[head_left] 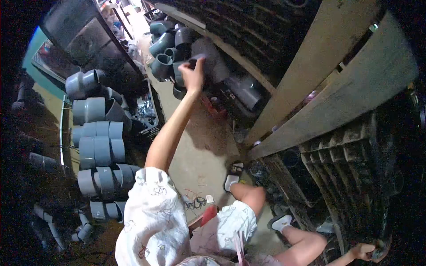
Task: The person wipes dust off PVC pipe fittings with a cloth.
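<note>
My left hand [192, 80] reaches far forward over a pile of grey plastic pipe fittings. Its thumb and fingers pinch the near rim of a dark grey pipe fitting [211, 60], which is smeared by motion. Just left of that hand lie several other fittings, among them an open-ended grey elbow [162, 66]. Down at the lower right edge, my right hand [364, 252] has its fingers closed at a dull, rounded piece [380, 251] beside a dark ribbed plastic crate [350, 155]; I cannot tell what that piece is.
Stacked grey pipe couplings [95, 150] fill the left side. Beside them stands a black bin [148, 111] of small shiny parts. Wooden boards [337, 95] cross the upper right. On the concrete floor [195, 155] lie dark cords [195, 202]; a larger pipe piece [246, 93] rests ahead.
</note>
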A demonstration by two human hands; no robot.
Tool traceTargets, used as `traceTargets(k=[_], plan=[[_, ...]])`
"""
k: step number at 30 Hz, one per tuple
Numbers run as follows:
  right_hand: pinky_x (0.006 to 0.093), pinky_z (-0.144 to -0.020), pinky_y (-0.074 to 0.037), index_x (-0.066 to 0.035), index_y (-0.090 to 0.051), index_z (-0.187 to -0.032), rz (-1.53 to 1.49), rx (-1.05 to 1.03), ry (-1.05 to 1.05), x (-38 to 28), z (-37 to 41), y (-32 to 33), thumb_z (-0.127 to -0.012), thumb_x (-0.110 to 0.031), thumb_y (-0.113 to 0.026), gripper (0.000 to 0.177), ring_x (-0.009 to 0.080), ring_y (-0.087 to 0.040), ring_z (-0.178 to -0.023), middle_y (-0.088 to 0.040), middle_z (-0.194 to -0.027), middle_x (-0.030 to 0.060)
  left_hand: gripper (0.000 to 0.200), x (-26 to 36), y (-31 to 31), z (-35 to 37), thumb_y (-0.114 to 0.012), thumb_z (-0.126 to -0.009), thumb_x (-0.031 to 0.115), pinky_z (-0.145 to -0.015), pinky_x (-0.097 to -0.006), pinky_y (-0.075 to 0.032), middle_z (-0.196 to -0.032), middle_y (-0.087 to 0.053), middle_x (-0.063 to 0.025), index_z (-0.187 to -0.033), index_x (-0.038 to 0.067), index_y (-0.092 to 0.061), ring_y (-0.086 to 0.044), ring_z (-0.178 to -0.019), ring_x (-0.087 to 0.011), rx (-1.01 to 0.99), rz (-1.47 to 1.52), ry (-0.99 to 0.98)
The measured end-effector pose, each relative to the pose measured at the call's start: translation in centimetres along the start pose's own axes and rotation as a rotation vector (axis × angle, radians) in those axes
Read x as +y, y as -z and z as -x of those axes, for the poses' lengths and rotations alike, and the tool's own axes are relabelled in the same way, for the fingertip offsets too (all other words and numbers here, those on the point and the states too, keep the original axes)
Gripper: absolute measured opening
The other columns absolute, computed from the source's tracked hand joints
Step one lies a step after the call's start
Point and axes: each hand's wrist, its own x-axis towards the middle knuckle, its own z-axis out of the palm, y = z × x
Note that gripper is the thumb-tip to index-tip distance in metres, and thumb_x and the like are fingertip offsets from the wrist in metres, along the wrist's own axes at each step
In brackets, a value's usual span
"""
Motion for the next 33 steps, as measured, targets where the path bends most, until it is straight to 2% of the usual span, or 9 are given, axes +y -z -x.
traceTargets(k=[2, 11, 15, 20, 24, 30, 31, 32, 33], plan=[[0.0375, -0.081, -0.031, 0.003, -0.031, -0.116, 0.004, 0.047, 0.061, -1.3, -0.7, -1.4, -0.088, -0.041, -0.036, 0.052, 0.018, -0.037, -0.086, -0.036, -0.109, 0.0108, 0.07, -0.1, -2.6, 0.6, -0.058, -0.07, 0.052, -0.082, -0.0403, -0.034, -0.098, -0.042, -0.025, -0.101, -0.005, -0.03, -0.044, -0.093, -0.0372, 0.105, 0.068, 0.014], [0.0361, -0.076, -0.032, 0.003, -0.033, -0.112, 0.053, 0.221, 0.077, -2.0, -0.5, -2.7, -0.09, -0.039, -0.033, 0.047, 0.0202, -0.037, -0.085, -0.035, -0.106, 0.0125, 0.061, -2.0, -4.9, 4.6, -0.065, -0.072, 0.032, -0.085, -0.0372, -0.031, -0.101, -0.036, -0.0193, -0.104, -0.001, -0.024, -0.041, -0.096, -0.0296, 0.114, 0.174, -0.199], [0.0355, -0.075, -0.033, 0.003, -0.031, -0.118, 0.052, 0.088, 0.11, -0.2, 0.2, -1.1, -0.09, -0.035, -0.034, 0.048, 0.0201, -0.041, -0.079, -0.044, -0.1, 0.0129, 0.066, -3.2, -4.8, 4.1, -0.068, -0.071, 0.029, -0.086, -0.0342, -0.032, -0.103, -0.038, -0.0175, -0.108, -0.001, -0.023, -0.042, -0.096, -0.0251, 0.13, 0.217, -0.294], [0.034, -0.08, -0.034, 0.003, -0.036, -0.117, -0.021, 0.189, 0.135, -0.7, -0.3, -2.3, -0.087, -0.032, -0.041, 0.046, 0.0211, -0.044, -0.086, -0.047, -0.102, 0.0131, 0.057, -1.8, 1.3, 6.3, -0.068, -0.071, 0.025, -0.083, -0.0265, -0.035, -0.1, -0.047, -0.0107, -0.112, -0.002, -0.038, -0.045, -0.092, -0.018, -0.011, 0.306, -0.117], [0.0342, -0.083, -0.033, 0.002, -0.036, -0.117, -0.001, 0.098, 0.096, -1.4, 0.8, -3.0, -0.083, -0.03, -0.047, 0.048, 0.0213, -0.043, -0.09, -0.047, -0.104, 0.0129, 0.044, -0.1, 6.1, 9.1, -0.052, -0.078, 0.034, -0.07, -0.03, -0.042, -0.097, -0.049, -0.0082, -0.109, 0.004, -0.041, -0.049, -0.09, -0.0182, -0.145, 0.561, 0.252], [0.0346, -0.087, -0.033, 0.002, -0.036, -0.117, -0.196, -0.144, -0.333, -6.8, 7.3, -3.0, -0.077, -0.027, -0.056, 0.053, 0.0216, -0.042, -0.097, -0.046, -0.108, 0.0126, 0.061, 1.4, 10.9, 14.6, -0.046, -0.071, 0.054, -0.059, -0.0288, -0.039, -0.093, -0.055, -0.0083, -0.108, 0.006, -0.047, -0.052, -0.08, -0.0178, -0.575, 0.415, 0.604], [0.0346, -0.088, -0.032, 0.001, -0.036, -0.117, -0.326, -0.24, -0.501, -9.5, 9.3, -2.5, -0.076, -0.027, -0.057, 0.053, 0.0217, -0.042, -0.099, -0.046, -0.108, 0.0125, 0.062, 1.4, 11.9, 16.4, -0.046, -0.07, 0.053, -0.059, -0.0292, -0.04, -0.094, -0.055, -0.0082, -0.109, 0.006, -0.047, -0.052, -0.08, -0.018, -0.608, 0.345, 0.627], [0.0347, -0.089, -0.032, 0.001, -0.036, -0.117, -0.438, -0.326, -0.673, -12.8, 11.6, -2.1, -0.075, -0.026, -0.058, 0.054, 0.0218, -0.042, -0.1, -0.046, -0.109, 0.0125, 0.048, 1.9, 12.5, 18.5, -0.048, -0.073, 0.041, -0.046, -0.0261, -0.041, -0.084, -0.056, -0.0078, -0.103, 0.004, -0.048, -0.053, -0.061, -0.0161, -0.603, 0.435, 0.683], [0.0347, -0.089, -0.032, 0.001, -0.036, -0.117, -0.616, -0.494, -0.871, -16.0, 13.6, -1.6, -0.075, -0.026, -0.06, 0.056, 0.0218, -0.042, -0.101, -0.046, -0.109, 0.0124, 0.044, 0.9, 13.5, 20.4, -0.051, -0.073, 0.036, -0.051, -0.0276, -0.044, -0.086, -0.055, -0.0082, -0.104, 0.006, -0.049, -0.054, -0.067, -0.0167, -0.644, 0.414, 0.733]])
